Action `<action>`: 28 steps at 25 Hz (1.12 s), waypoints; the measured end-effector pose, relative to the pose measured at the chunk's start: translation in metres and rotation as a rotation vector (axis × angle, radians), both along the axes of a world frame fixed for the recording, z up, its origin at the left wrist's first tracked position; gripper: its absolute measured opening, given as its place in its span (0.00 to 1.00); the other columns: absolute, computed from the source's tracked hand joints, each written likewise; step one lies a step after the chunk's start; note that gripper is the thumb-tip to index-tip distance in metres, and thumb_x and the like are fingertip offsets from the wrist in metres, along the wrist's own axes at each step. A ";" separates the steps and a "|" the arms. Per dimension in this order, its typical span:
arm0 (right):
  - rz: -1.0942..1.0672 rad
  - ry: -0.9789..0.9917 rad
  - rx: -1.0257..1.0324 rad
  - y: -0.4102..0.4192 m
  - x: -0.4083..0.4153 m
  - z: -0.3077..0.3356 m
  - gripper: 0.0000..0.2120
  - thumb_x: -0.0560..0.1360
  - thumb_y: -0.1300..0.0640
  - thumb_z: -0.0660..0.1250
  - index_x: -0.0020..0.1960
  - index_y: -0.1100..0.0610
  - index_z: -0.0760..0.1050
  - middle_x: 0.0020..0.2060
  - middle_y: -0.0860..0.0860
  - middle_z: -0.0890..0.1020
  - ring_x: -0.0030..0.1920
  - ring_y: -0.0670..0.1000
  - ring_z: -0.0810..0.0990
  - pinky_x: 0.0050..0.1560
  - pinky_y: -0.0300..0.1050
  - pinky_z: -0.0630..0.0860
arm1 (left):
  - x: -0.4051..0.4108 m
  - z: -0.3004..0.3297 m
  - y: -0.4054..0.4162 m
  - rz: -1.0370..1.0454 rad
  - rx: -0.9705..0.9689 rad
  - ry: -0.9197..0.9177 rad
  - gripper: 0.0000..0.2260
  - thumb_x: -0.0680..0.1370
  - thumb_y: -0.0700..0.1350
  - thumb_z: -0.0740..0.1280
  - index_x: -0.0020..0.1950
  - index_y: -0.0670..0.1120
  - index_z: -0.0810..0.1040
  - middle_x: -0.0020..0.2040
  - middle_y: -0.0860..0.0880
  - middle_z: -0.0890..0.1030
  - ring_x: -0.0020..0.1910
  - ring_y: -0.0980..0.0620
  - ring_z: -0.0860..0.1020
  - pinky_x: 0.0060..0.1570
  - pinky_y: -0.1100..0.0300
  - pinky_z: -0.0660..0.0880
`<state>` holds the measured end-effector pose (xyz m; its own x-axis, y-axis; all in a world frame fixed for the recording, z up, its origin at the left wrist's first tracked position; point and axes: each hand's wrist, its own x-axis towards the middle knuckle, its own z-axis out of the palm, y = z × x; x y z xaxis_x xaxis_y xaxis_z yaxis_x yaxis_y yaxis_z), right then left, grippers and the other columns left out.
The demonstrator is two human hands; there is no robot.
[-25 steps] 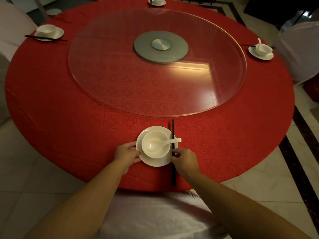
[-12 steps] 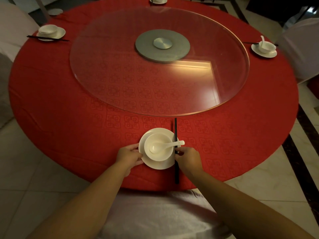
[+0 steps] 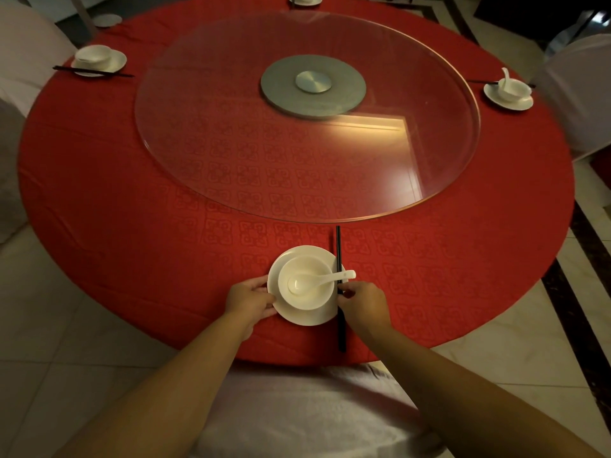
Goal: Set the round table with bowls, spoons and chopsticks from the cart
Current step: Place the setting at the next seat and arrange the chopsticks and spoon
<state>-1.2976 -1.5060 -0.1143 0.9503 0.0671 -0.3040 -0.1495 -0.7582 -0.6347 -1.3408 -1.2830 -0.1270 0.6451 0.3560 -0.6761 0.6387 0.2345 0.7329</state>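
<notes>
White porcelain: a small round bowl (image 3: 305, 281) holding a white ceramic spoon (image 3: 317, 280) sits on a white saucer (image 3: 299, 314) at the near edge of the red-clothed round table (image 3: 132, 209). The left hand (image 3: 249, 300) grips the saucer's left rim. The right hand (image 3: 363, 304) pinches the black chopsticks (image 3: 340, 292) lying just right of the saucer.

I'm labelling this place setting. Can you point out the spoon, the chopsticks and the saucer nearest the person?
spoon (image 3: 344, 276): head view, on its handle.
chopsticks (image 3: 338, 246): head view, on the upper shaft beyond the saucer.
saucer (image 3: 291, 252): head view, on its bare far rim.
</notes>
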 end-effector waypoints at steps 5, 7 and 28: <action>-0.088 0.003 0.060 -0.003 -0.002 0.000 0.10 0.72 0.59 0.69 0.51 0.52 0.86 0.33 0.44 0.83 0.32 0.46 0.82 0.32 0.47 0.81 | 0.003 0.004 0.000 -0.132 0.418 -0.009 0.21 0.73 0.39 0.72 0.66 0.44 0.79 0.59 0.48 0.81 0.56 0.49 0.80 0.55 0.54 0.78; -0.209 0.053 0.163 -0.008 -0.001 0.000 0.11 0.72 0.58 0.68 0.52 0.55 0.84 0.35 0.46 0.84 0.33 0.48 0.84 0.35 0.47 0.83 | 0.007 0.008 0.000 -0.102 0.456 -0.067 0.18 0.74 0.44 0.70 0.64 0.45 0.80 0.57 0.50 0.82 0.54 0.51 0.80 0.54 0.55 0.77; -0.590 0.239 0.619 -0.015 0.022 0.013 0.04 0.74 0.65 0.73 0.47 0.63 0.79 0.36 0.59 0.83 0.32 0.54 0.82 0.33 0.48 0.84 | 0.017 0.008 -0.016 -0.035 -0.048 -0.086 0.19 0.76 0.30 0.68 0.66 0.40 0.78 0.55 0.44 0.83 0.50 0.46 0.85 0.41 0.58 0.84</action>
<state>-1.2759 -1.5209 -0.1011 0.7978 -0.1957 -0.5702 -0.5885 -0.0472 -0.8071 -1.3236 -1.2988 -0.1191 0.7128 0.3008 -0.6337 0.5827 0.2491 0.7736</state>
